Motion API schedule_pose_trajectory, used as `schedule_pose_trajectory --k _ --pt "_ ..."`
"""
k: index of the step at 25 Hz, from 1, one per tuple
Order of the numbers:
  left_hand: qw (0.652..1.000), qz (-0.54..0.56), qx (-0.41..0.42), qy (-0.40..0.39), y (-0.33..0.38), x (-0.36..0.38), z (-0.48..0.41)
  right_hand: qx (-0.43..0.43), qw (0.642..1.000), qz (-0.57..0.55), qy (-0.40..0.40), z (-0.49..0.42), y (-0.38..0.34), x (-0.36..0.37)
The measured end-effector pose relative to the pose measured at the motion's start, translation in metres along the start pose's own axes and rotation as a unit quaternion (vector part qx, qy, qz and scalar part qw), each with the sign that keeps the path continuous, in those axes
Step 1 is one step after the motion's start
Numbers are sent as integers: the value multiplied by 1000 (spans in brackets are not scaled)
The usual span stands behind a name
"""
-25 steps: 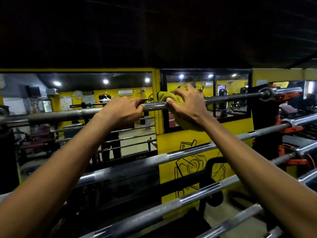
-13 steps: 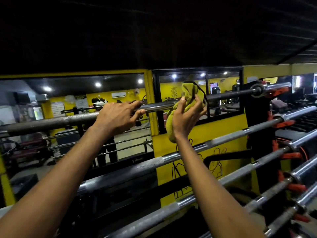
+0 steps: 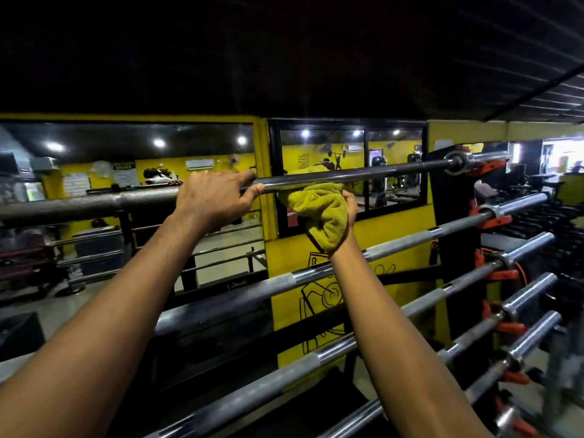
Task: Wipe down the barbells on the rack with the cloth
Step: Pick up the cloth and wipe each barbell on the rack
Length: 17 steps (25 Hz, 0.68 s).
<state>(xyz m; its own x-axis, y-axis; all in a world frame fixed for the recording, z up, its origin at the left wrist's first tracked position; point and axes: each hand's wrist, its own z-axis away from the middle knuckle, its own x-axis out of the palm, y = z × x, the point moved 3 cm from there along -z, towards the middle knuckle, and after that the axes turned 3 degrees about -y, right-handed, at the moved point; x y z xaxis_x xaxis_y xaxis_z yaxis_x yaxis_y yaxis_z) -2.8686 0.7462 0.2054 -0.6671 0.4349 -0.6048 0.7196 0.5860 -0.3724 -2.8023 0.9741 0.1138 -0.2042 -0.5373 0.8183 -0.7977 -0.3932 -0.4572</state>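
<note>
Two hands up at top barbell (image 3: 379, 172), centre frame: left hand (image 3: 215, 200) curled round it, right hand (image 3: 350, 210) clutched cloth (image 3: 319, 213) against its underside. Looked stiff, heavy; cloth limp, best held bunched.
</note>
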Motion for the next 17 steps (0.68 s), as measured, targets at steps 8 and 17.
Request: schedule_pose_trajectory --k 8,17 --pt "998 39 -39 -33 1 -6 -1 -129 964 218 81 42 -52 8" --pt "996 30 18 -83 39 4 -6 -281 561 777 41 -27 -97 31"
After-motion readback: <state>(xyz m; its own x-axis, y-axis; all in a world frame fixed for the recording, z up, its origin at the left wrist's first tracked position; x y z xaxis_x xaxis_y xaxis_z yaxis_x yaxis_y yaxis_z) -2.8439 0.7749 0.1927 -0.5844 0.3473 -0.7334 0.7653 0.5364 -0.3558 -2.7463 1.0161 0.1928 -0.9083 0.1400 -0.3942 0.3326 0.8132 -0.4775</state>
